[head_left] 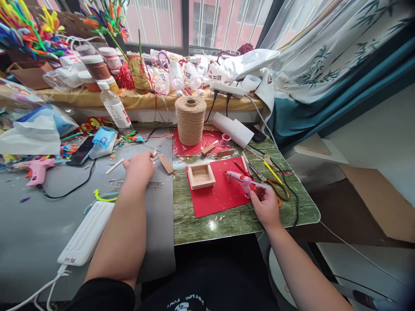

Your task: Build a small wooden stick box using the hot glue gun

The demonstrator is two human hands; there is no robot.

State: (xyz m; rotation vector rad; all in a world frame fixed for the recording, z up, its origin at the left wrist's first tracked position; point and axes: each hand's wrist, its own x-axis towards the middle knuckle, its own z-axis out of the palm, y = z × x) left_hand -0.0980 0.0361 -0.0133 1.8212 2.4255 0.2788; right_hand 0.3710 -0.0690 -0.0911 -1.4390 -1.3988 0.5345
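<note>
My right hand (266,206) grips a pink hot glue gun (242,179), its nozzle pointing left over a red sheet (223,194). A small square wooden box frame (201,176) sits on that sheet, just left of the nozzle. My left hand (139,167) rests on the grey table top (29,233) with fingers curled on small wooden slats (154,156). A cardboard scrap (165,164) lies right beside it.
A big twine spool (190,120) stands behind the box. Scissors (275,183) and tools lie right of the glue gun. A second pink glue gun (37,170), a phone (81,151), a white power strip (86,233) and bottles (113,106) crowd the left side.
</note>
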